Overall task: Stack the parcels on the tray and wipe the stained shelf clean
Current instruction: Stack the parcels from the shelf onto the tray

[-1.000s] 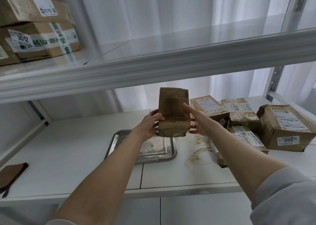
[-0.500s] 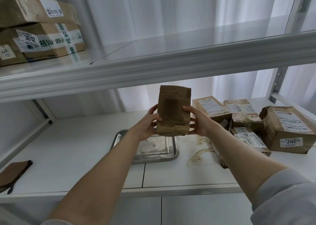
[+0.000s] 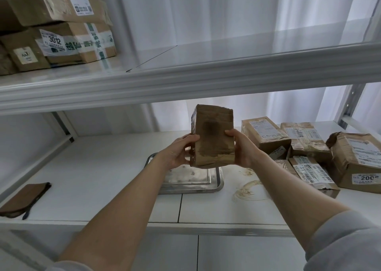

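I hold a brown taped parcel (image 3: 213, 135) upright in the air above the far part of the metal tray (image 3: 217, 185). My left hand (image 3: 181, 152) grips its left side and my right hand (image 3: 243, 149) grips its right side. The tray lies on the white middle shelf (image 3: 99, 167), partly hidden by my left arm. Brown ring-shaped stains (image 3: 248, 190) mark the shelf just right of the tray. Several more parcels (image 3: 305, 139) lie at the right of that shelf.
A brown cloth (image 3: 24, 197) lies at the shelf's front left edge with a dark pen beside it. The upper shelf (image 3: 185, 79) overhangs close above; stacked boxes (image 3: 55, 27) sit on its left. A steel upright (image 3: 350, 104) stands at the far right.
The parcel has stayed upright between my hands and barely shifted. My right hand has closed more firmly on its side, and my view has drifted slightly left.
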